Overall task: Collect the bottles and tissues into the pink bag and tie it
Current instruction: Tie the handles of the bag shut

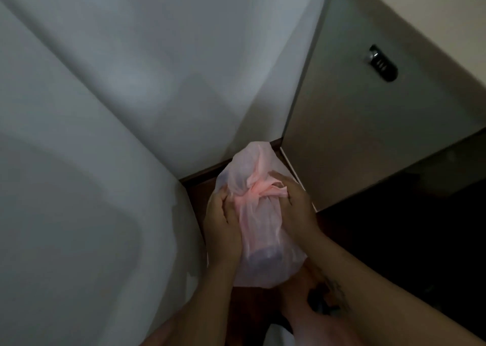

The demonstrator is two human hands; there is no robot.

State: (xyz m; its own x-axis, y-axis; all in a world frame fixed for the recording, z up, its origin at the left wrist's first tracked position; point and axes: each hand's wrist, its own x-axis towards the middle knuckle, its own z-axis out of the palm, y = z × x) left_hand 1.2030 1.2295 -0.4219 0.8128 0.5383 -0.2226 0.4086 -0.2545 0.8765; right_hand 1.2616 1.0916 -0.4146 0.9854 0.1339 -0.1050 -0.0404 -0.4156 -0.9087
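Both forearms reach forward from below and meet around the pink bag (263,235), which is held up in front of the person, clear of the floor. The left hand (223,224) lies against the bag's left side with its fingers curled into the gathered plastic just beside the knot (253,193). The right hand (298,203) sits opposite, a little higher. It is closed too, and it grips the loose twisted ends that stick out to the right of the knot. The neck of the bag is drawn tight between the two hands. The thin plastic bulges above and below them. A dark rounded shape (265,257) shows through the lower part, but the light is too dim to tell what it is.

Room is tight here. A large white moulded surface (92,135) fills the whole left side and comes close to the left wrist. A grey panel (355,135) stands just beyond the right hand, and its lower edge runs close behind the bag. Only a narrow wedge of reddish-brown floor (200,185) shows between them, directly under the bag.

Higher up on the grey panel there is a small dark combination lock (382,63), well away from the hands. To the right of the right forearm lies deep shadow (394,240), with nothing distinct in it.
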